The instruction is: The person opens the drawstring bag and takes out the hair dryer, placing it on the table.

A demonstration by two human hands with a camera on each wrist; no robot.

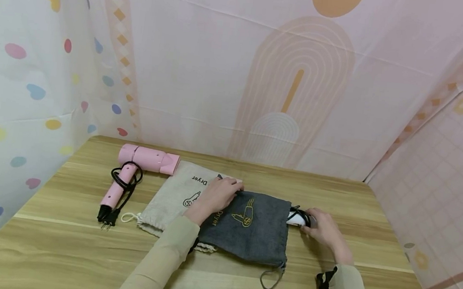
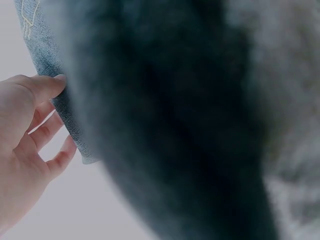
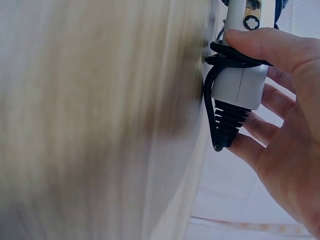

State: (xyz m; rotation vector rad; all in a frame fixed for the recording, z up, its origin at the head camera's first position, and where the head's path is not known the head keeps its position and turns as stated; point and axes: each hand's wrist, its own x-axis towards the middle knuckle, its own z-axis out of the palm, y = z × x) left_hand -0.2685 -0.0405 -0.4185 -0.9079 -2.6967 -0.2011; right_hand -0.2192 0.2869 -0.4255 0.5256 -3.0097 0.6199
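Note:
A dark grey drawstring bag (image 1: 266, 233) with a yellow dryer picture lies across the middle of the table. My left hand (image 1: 218, 194) pinches its far left edge; in the left wrist view, the thumb is on one side of the cloth and fingers are on the other. At the bag's right-hand opening, my right hand (image 1: 324, 227) grips a white hair dryer (image 3: 237, 85) by its handle, with thumb over the coiled black cord (image 3: 232, 61). The rest of the dryer is hidden inside the bag. A drawstring loop (image 1: 270, 280) hangs from the bag's near right corner.
A beige drawstring bag (image 1: 171, 190), also printed with a dryer, lies partly under the grey one. Left of it rests a pink hair dryer (image 1: 149, 158) with its black cord wrapped around the handle. Patterned curtains (image 1: 189, 64) stand behind the wooden table (image 1: 56, 244).

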